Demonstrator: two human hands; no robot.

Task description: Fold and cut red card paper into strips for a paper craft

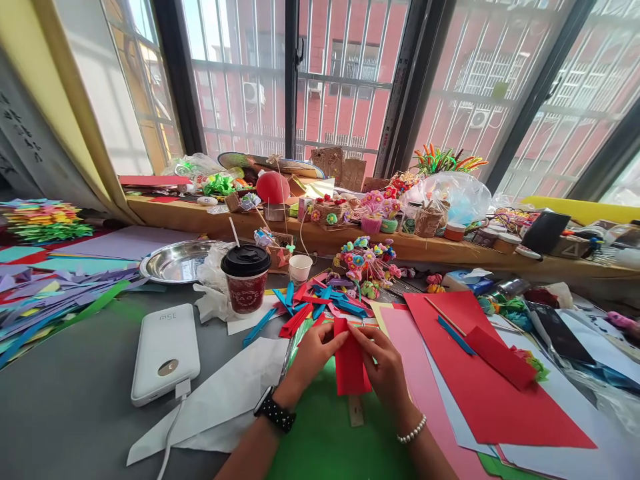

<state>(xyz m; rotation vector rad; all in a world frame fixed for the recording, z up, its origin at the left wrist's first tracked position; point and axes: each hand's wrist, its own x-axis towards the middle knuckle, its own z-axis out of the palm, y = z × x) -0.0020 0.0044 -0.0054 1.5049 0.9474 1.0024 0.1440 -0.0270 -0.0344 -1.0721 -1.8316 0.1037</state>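
Between my two hands is a folded strip of red paper point(349, 367), its length running toward me. My left hand point(313, 353) pinches its upper left edge with thumb and fingers. On the other side, my right hand point(384, 363) grips the upper right edge, thumb and fingertips pressed to the paper. Below the strip, a small pale flat piece point(356, 411) lies on a green sheet point(310, 433); the strip covers its upper part. Just beyond my fingers lies a pile of folded red and blue paper strips point(325, 300).
Left stand a lidded coffee cup point(246, 283), a white power bank point(167, 353) with a cable, and a metal plate point(177, 262). A small paper cup point(301, 268) stands behind the pile. Red card point(510, 387) lies right. Crafts crowd the window ledge point(210, 223).
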